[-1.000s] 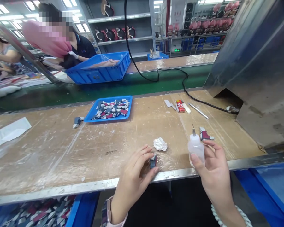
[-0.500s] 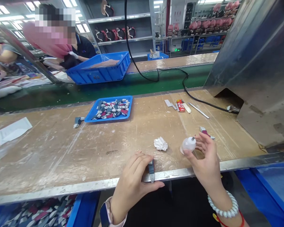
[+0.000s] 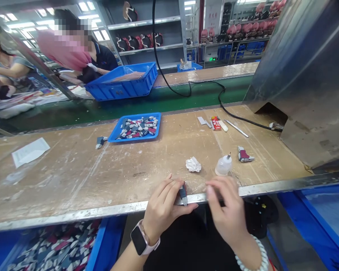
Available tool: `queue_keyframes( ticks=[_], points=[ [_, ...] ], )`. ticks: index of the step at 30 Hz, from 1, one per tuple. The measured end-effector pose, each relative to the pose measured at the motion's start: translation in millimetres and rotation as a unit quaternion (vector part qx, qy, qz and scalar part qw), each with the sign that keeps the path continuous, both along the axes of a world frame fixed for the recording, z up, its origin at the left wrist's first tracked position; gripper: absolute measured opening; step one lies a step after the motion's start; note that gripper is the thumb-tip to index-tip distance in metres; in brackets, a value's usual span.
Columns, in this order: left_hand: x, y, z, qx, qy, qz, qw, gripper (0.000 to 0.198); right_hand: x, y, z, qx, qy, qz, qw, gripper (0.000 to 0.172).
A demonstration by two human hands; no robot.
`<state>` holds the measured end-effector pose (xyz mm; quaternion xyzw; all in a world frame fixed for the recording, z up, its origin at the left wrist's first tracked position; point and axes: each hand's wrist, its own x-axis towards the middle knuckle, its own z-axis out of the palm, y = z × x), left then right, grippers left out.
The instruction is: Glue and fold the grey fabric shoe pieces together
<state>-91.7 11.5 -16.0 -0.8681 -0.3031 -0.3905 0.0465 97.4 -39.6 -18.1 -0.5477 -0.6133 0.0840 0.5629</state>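
Observation:
My left hand [image 3: 165,199] is closed on a small grey-blue and red plastic part [image 3: 183,194], which it holds at the metal table edge. Fingers cover much of that part. Just right of it, my right hand [image 3: 227,212] hovers over the table edge, its fingers bent toward the thumb and smeared by motion; I cannot make out anything in it. Behind the right hand, a white squeeze bottle [image 3: 223,165] with a thin metal tip stands upright. A crumpled white tissue [image 3: 193,164] lies to its left, and a maroon and grey boot-shaped part [image 3: 245,155] to its right.
A blue tray [image 3: 159,126] holds many small parts, with loose parts [image 3: 101,142] beside it. Farther right lie a red packet [image 3: 215,123] and a silver pen-like rod [image 3: 237,128]. A black cable [image 3: 243,119] crosses the table. Co-workers sit beyond a blue crate [image 3: 121,88].
My right hand has let go of the squeeze bottle, which now stands on the table, and has moved left toward the left hand. The left hand still holds its part.

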Motion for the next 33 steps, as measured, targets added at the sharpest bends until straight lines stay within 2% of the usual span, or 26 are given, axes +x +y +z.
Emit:
queue_keyframes(
  ticks=[2,4,9,11,13,14,15,16,17,19,20,21,22,23,25,28,33],
  points=[
    [-1,-2,2.6,0.003,0.011,0.003,1.0,0.053,-11,1,4.9,-0.088,-0.077,0.056,0.992,0.019],
    [-3,-3,5.9,-0.004,0.029,0.003,1.0,0.049,-16,4,7.9,-0.131,-0.102,0.092,0.982,0.023],
    [-12,2,13.6,-0.026,0.066,-0.02,0.997,0.047,-11,3,6.5,-0.144,-0.074,0.131,0.978,0.024],
    [-14,2,16.8,-0.014,0.053,-0.03,0.998,0.046,-10,-3,2.3,-0.14,-0.019,0.131,0.981,0.026],
    [-16,-4,22.4,0.005,0.022,-0.033,0.999,0.051,-12,-12,-1.7,-0.148,0.098,0.109,0.978,0.027],
    [-16,-10,26.5,0.013,0.005,-0.032,0.999,0.055,-13,-18,-2.6,-0.159,0.17,0.107,0.967,0.03],
    [-16,-17,31.4,0.017,-0.013,-0.033,0.999,0.06,-15,-24,-2.1,-0.177,0.244,0.128,0.945,0.035],
    [-15,-25,37.0,0.018,-0.03,-0.035,0.999,0.064,-17,-30,0.0,-0.201,0.314,0.176,0.911,0.042],
    [-13,-34,42.9,0.008,-0.04,-0.045,0.998,0.067,-20,-36,3.6,-0.228,0.38,0.241,0.864,0.049],
    [-8,-50,54.0,-0.018,-0.052,-0.07,0.996,0.071,-27,-46,13.8,-0.278,0.499,0.358,0.739,0.053],
    [-5,-57,58.5,-0.029,-0.058,-0.079,0.995,0.069,-31,-50,18.9,-0.294,0.551,0.384,0.68,0.05],
    [-2,-63,61.8,-0.035,-0.07,-0.08,0.994,0.061,-35,-54,23.1,-0.306,0.596,0.387,0.633,0.045],
    [1,-67,63.9,-0.041,-0.083,-0.079,0.993,0.05,-38,-57,26.0,-0.312,0.631,0.379,0.601,0.042],
    [5,-70,64.9,-0.044,-0.099,-0.077,0.991,0.037,-41,-59,27.4,-0.312,0.654,0.374,0.579,0.041],
    [11,-74,64.2,-0.052,-0.119,-0.074,0.989,0.02,-46,-61,26.5,-0.304,0.669,0.385,0.558,0.047],
    [17,-77,59.9,-0.068,-0.127,-0.079,0.986,0.025,-48,-65,23.1,-0.301,0.678,0.382,0.551,0.051],
    [20,-81,54.4,-0.088,-0.115,-0.089,0.985,0.028,-50,-74,22.0,-0.291,0.722,0.322,0.539,0.047]
  ],
)
